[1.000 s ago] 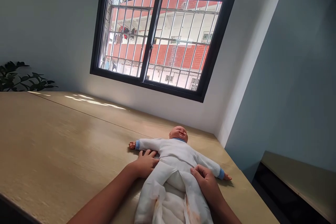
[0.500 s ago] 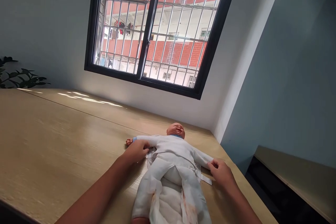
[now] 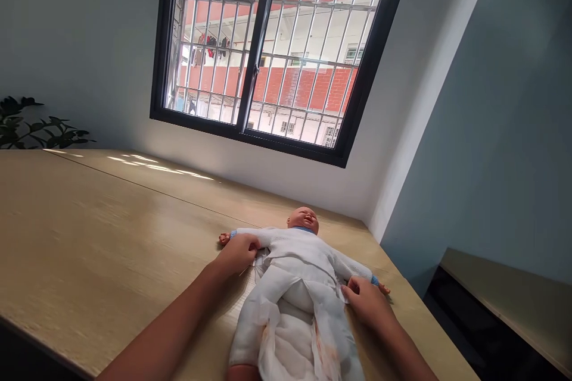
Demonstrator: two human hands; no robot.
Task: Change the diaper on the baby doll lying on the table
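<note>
A baby doll (image 3: 299, 245) in a white top with blue cuffs lies on its back, arms spread, head away from me. Under its hips and between its legs is a white diaper (image 3: 292, 339), the front part lying unfolded toward me with orange-brown marks along its edges. My left hand (image 3: 240, 253) is closed in a pinch at the diaper's side edge, beside the doll's sleeve. On the other side, my right hand (image 3: 364, 297) pinches the diaper's side tab by the doll's waist, below its outstretched arm. The fingertips partly hide both edges.
The doll lies on a wide wooden table (image 3: 111, 238) with a seam across it. Behind stands a wall with a barred window (image 3: 272, 59). A leafy plant (image 3: 36, 125) is at the far left, and a lower dark-fronted piece of furniture (image 3: 504, 303) at the right.
My right hand has moved inward from the doll's sleeve to the diaper's side tab, uncovering the doll's cuff and hand. My left hand stays about where it was. The view has shifted slightly.
</note>
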